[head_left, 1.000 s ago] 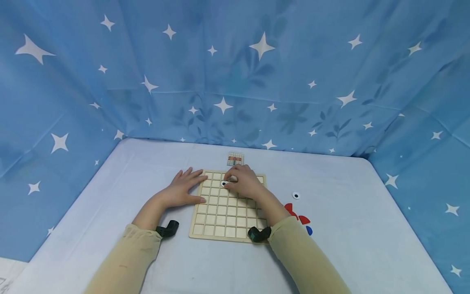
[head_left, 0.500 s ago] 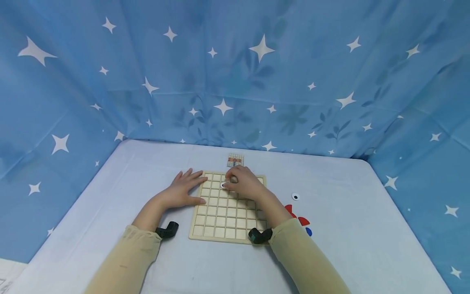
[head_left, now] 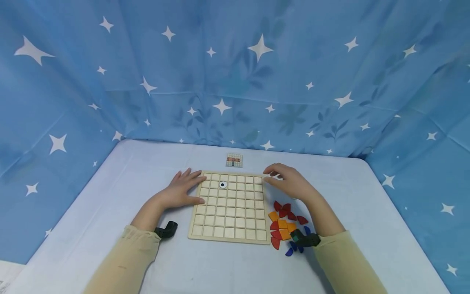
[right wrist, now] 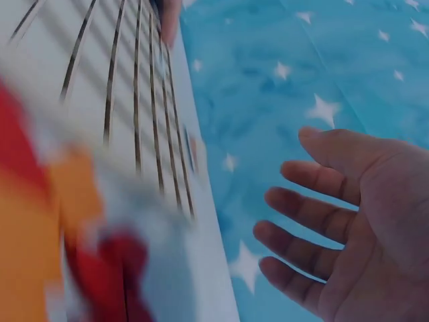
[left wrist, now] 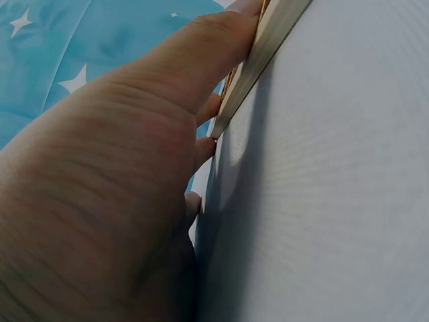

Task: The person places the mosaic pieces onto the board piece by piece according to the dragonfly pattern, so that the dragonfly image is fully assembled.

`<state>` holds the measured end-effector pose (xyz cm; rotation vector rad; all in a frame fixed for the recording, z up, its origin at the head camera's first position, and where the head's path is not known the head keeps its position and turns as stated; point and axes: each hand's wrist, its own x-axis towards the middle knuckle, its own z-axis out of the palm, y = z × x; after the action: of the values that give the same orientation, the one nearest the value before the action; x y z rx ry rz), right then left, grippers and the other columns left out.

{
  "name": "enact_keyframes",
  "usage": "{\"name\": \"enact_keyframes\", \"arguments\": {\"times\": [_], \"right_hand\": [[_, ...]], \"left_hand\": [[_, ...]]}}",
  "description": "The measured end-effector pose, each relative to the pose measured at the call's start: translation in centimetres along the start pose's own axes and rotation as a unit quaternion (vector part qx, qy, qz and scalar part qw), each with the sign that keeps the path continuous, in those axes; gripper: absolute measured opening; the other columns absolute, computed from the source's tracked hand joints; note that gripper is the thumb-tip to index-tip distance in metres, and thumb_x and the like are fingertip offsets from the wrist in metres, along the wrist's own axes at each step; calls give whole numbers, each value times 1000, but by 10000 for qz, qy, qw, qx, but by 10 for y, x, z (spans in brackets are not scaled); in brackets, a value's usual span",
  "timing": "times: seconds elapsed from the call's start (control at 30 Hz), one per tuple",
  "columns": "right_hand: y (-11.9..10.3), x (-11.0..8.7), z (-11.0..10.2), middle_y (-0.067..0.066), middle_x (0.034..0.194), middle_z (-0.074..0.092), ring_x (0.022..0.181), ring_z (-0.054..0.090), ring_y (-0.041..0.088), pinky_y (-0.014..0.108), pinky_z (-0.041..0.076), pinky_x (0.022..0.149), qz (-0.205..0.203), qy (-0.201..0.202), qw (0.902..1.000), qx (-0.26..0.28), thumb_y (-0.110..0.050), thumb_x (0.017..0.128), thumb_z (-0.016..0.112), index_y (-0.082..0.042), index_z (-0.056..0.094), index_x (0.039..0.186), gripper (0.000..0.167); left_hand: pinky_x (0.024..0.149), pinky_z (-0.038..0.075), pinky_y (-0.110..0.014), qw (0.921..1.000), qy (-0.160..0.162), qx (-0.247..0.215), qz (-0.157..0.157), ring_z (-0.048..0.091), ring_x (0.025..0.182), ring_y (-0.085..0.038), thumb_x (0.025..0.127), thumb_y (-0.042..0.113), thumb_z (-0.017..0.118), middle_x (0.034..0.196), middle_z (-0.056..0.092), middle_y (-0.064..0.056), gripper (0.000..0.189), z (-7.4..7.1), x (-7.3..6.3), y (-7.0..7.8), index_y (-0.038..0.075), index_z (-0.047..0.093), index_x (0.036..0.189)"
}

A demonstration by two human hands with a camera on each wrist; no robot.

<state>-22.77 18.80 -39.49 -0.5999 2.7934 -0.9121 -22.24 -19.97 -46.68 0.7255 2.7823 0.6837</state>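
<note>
A wooden grid board lies on the white table. A round white piece with a black dot, like an eye, sits in a cell near its top. My left hand rests at the board's left side, its fingers spread; in the left wrist view the thumb touches the frame. Beyond the upper right corner hovers my right hand. Its fingers are apart and loosely bent in the right wrist view, and the palm holds nothing. The second eye piece seen earlier cannot be seen now.
Red quarter-round pieces, orange square pieces and blue pieces lie in a loose pile right of the board, partly under the right wrist's camera. A small pattern card lies behind the board. A blue star curtain surrounds the table.
My right hand has let go of the eye piece, which stays in its cell, and has moved right, off the board. The coloured pile is now uncovered. My left hand has stayed put.
</note>
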Motion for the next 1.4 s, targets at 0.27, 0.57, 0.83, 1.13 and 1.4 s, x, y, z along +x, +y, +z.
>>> {"name": "enact_keyframes", "arguments": {"times": [0.27, 0.57, 0.83, 1.13, 1.4], "right_hand": [[55, -43, -27, 6, 117, 66, 106, 60, 26, 48, 56, 91, 753, -46, 9970, -158, -33, 97, 63, -14, 65, 123, 32], [90, -61, -24, 5, 113, 67, 101, 60, 24, 39, 57, 85, 897, -173, 9958, 114, -31, 94, 68, -20, 67, 118, 27], [105, -60, -11, 3, 113, 63, 94, 53, 20, 31, 52, 81, 749, -33, 9972, 45, -23, 92, 71, -22, 70, 120, 28], [113, -58, -5, 1, 107, 59, 93, 51, 19, 31, 50, 79, 590, 128, 9979, -218, -24, 91, 72, -25, 71, 117, 26], [115, -56, -1, 0, 101, 57, 87, 48, 17, 25, 46, 72, 524, 244, 9976, -374, -28, 87, 77, -21, 67, 116, 31]], "left_hand": [[122, -2, -61, 10000, -57, -40, -14, 5, 153, -41, 84, 57, 70, 166, 21, -7, 86, -2, -1, 1, 22, 36, 155], [122, -2, -61, 10000, -29, -85, -30, 5, 153, -41, 84, 57, 70, 165, 22, -7, 85, 0, -2, 0, 22, 37, 154], [122, -1, -61, 10000, -17, -10, -38, 6, 153, -41, 84, 57, 70, 165, 22, -7, 86, 1, -1, 1, 22, 36, 155], [122, -1, -61, 10000, -28, -27, -40, 6, 153, -42, 85, 54, 72, 165, 23, -8, 85, -1, 2, 4, 21, 37, 154], [122, -1, -61, 10000, -26, -34, -41, 6, 153, -42, 85, 54, 71, 165, 23, -8, 85, 0, 2, 3, 21, 37, 154]]}}
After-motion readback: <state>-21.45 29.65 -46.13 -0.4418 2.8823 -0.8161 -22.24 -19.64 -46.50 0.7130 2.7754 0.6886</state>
